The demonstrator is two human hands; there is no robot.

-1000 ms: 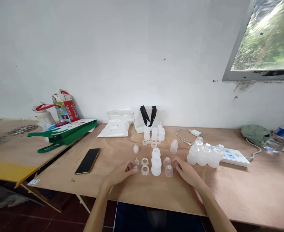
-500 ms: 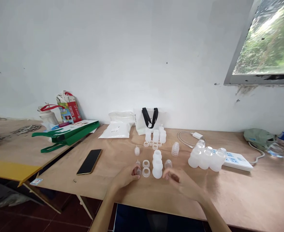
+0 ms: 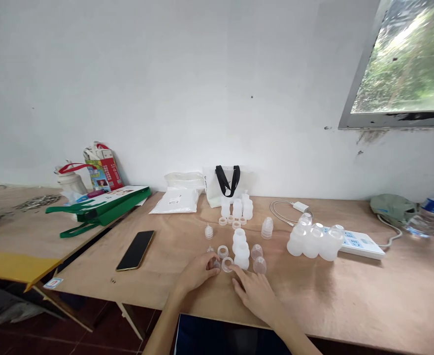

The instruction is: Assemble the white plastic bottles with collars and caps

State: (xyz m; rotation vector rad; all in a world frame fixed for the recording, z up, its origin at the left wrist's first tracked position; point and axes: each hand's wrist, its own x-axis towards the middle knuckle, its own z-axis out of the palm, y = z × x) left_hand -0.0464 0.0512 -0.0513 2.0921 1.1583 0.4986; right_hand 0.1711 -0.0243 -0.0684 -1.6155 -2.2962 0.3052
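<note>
Small translucent plastic parts lie on the plywood table (image 3: pixel 350 296) in front of me. My left hand (image 3: pixel 198 271) rests by a tiny clear nipple piece (image 3: pixel 216 264), its fingers curled round it. My right hand (image 3: pixel 255 292) lies flat, fingers stretched out, its fingertips touching a white ring (image 3: pixel 227 265). Just behind stand a second ring (image 3: pixel 222 251), two small white bottles (image 3: pixel 240 248) and two clear caps (image 3: pixel 258 259).
Further back are more small bottles and rings (image 3: pixel 236 211), a stack of caps (image 3: pixel 266 228), three larger bottles (image 3: pixel 315 241), a power strip (image 3: pixel 359 243), a black phone (image 3: pixel 135 250), white bags (image 3: pixel 178 199), a green bag (image 3: pixel 102 206) and a water bottle (image 3: pixel 429 211).
My right hand has come in from the caps on the right to the near ring. My left hand has stayed by the tiny piece, shifting slightly right.
</note>
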